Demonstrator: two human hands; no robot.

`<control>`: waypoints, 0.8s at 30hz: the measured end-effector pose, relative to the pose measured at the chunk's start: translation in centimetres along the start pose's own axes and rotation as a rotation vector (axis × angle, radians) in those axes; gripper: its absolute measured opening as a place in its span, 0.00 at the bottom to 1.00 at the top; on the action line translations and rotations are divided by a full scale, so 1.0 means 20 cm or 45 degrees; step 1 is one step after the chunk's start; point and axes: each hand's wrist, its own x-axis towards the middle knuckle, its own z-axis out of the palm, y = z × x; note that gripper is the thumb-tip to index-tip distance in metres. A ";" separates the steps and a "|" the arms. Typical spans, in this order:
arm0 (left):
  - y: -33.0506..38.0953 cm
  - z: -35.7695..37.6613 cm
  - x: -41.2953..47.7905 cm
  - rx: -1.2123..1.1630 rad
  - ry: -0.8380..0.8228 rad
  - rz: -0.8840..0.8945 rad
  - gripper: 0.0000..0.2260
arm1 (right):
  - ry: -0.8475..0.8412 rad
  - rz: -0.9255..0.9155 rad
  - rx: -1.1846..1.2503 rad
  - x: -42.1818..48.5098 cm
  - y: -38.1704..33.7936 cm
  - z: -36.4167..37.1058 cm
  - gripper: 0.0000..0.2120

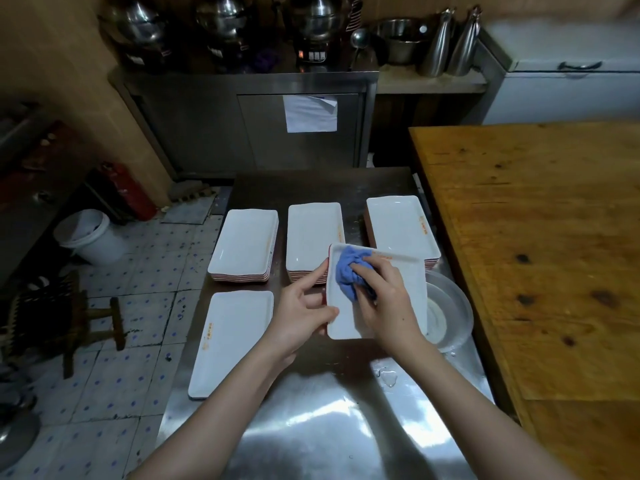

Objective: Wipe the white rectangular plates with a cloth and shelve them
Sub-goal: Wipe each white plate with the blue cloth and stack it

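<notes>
Far left on the steel table (pixel 311 427), a far-left stack (pixel 244 247) of white rectangular plates is seen, its long axis running away from the person. Nearer, a lone plate (pixel 232 341) is laid flat the same way, with orange lettering along its left side. It may be the start of a wiped pile, but that cannot be confirmed.

Next along, a middle stack (pixel 311 233) is parked.

Now the action: the left hand (pixel 301 310) is clamped on the left edge of the held plate (pixel 417 296), thumb on top and fingers under. The plate is kept face up in front of the middle and right stacks. The blue cloth (pixel 349 271) is bunched on its far-left part, gripped and pressed down by the right hand (pixel 384 299).

The plate's outline reads almost square from here, so its long axis is hard to call. Lettering is carried along the far edge, which hints that the long side lies left to right.

Further right, a right stack (pixel 400 226) and a clear bowl (pixel 453 306) are seen, the bowl partly hidden by the held plate.

Wiping is judged to be under way. Nothing is seen shelved, so the stacks and all the shelving are left.
</notes>
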 end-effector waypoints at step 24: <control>-0.02 -0.01 -0.01 -0.080 -0.029 -0.021 0.34 | -0.027 0.073 0.048 0.13 -0.14 -0.03 0.17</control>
